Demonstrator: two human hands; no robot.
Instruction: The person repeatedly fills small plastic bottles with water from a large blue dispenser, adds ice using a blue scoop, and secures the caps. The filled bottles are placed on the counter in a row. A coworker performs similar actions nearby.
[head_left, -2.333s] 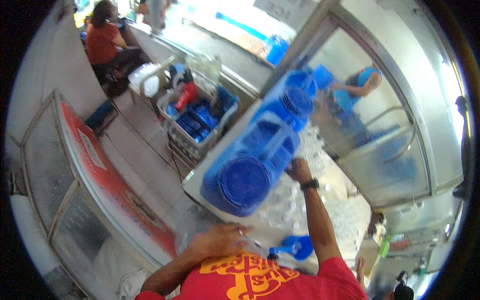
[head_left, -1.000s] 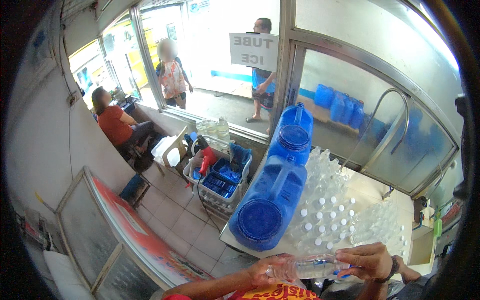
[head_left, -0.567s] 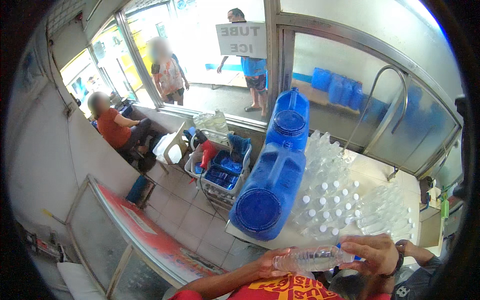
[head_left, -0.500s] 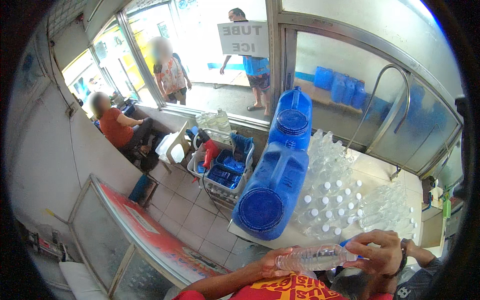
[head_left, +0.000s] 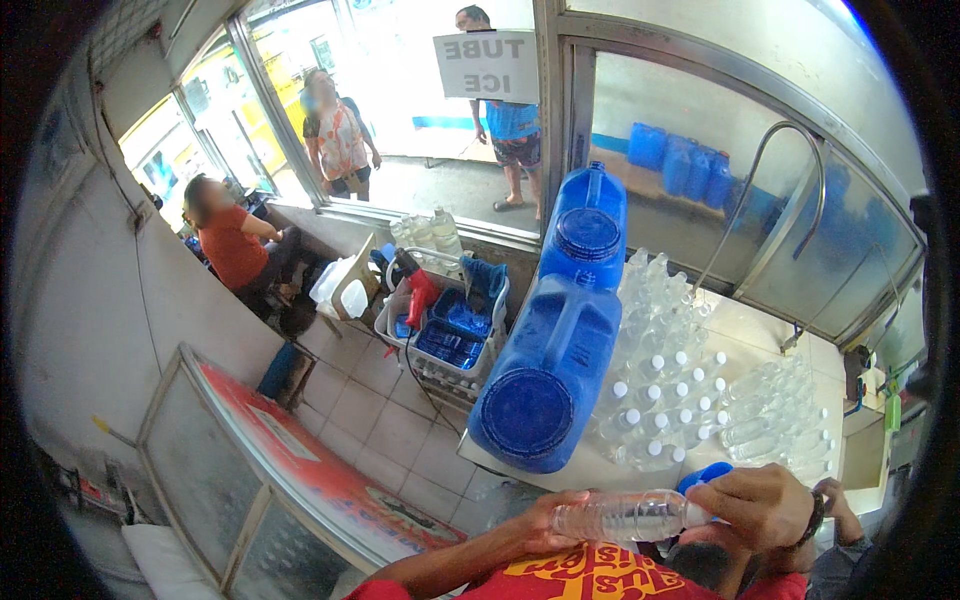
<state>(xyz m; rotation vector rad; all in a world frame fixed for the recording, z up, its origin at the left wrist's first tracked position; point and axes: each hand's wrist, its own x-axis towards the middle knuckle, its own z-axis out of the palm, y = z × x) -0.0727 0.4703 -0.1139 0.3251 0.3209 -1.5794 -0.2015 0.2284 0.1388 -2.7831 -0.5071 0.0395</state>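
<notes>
Low in the picture, a clear plastic bottle [head_left: 622,516] lies nearly level in front of my red shirt. My left hand [head_left: 553,520] is closed around its base end. At the other end, my right hand [head_left: 755,508] has its fingers curled over the neck and its white cap [head_left: 696,514], partly hiding them. A blue plastic piece [head_left: 708,474] shows just behind the right hand. On the counter [head_left: 765,335] beyond stand several filled bottles with white caps [head_left: 655,395]. More clear bottles [head_left: 775,405] without white caps stand to their right.
Two large blue jugs [head_left: 548,370] line the counter's left edge. A white crate [head_left: 440,345] with blue packs and a red heat gun [head_left: 418,285] stands beyond, left. A red-edged chest freezer [head_left: 310,465] is at lower left. Another person's forearm [head_left: 842,515] reaches in at right. A curved metal pipe [head_left: 745,195] rises behind.
The bottle stays in both hands. My right hand has shifted slightly, leaving the white cap more visible, and more of the blue piece shows. The people outside the window have moved a little.
</notes>
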